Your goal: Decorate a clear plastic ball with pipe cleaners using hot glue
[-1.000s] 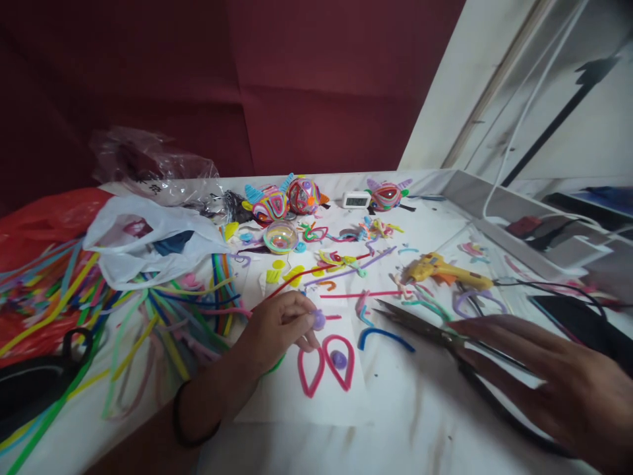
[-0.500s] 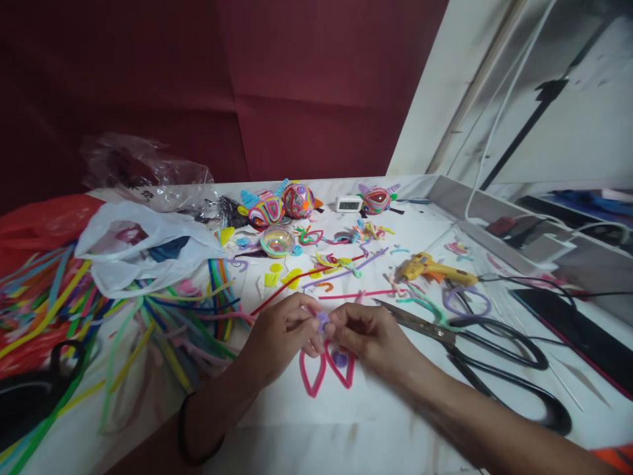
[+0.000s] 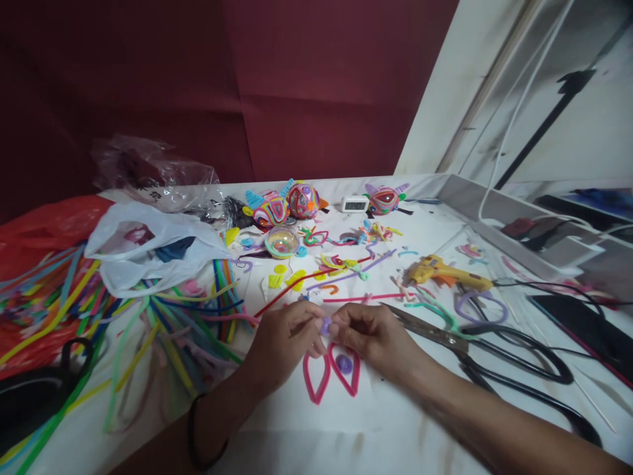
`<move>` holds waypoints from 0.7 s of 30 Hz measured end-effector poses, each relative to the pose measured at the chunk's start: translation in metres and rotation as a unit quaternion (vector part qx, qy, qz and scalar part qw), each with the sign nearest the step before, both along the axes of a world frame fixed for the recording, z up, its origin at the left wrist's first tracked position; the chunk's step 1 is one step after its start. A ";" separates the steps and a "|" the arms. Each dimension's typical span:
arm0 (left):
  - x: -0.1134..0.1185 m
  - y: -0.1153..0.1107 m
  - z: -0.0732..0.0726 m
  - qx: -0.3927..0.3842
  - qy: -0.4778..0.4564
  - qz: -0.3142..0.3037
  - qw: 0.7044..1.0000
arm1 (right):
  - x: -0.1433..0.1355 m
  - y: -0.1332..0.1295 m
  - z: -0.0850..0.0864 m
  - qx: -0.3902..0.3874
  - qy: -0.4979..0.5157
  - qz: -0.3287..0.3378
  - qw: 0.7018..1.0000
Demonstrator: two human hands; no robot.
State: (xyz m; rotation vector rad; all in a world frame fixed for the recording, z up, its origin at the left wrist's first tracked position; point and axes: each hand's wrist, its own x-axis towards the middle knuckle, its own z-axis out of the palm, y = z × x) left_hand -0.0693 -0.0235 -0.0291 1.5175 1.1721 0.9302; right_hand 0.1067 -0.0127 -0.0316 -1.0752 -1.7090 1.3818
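Note:
Between the fingertips of both my hands is a small purple coil of pipe cleaner. My left hand pinches it from the left, fingers curled. From the other side my right hand grips it with thumb and forefinger. Just below, on white paper, lie two pink pipe-cleaner loops shaped like pointed petals: a left loop and a right loop. A second purple coil rests inside the right loop. My fingers partly cover the tops of both loops.
Large black-handled scissors and a yellow glue gun lie to the right. Piled pipe cleaners and a white plastic bag fill the left. Decorated balls, a clear dome and a small digital clock stand behind.
The view has shifted slightly, so the whole scene sits a little further right. Both hands keep their pinch on the purple coil, with hardly any movement of the fingers.

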 end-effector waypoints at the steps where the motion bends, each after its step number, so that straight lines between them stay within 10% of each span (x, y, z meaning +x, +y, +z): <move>1: 0.000 0.000 0.000 0.004 0.005 0.003 1.000 | 0.000 0.000 -0.001 0.002 0.003 -0.003 1.000; 21: 0.004 -0.001 -0.003 0.053 0.048 0.020 0.997 | 0.001 -0.003 -0.014 0.073 -0.027 -0.030 0.997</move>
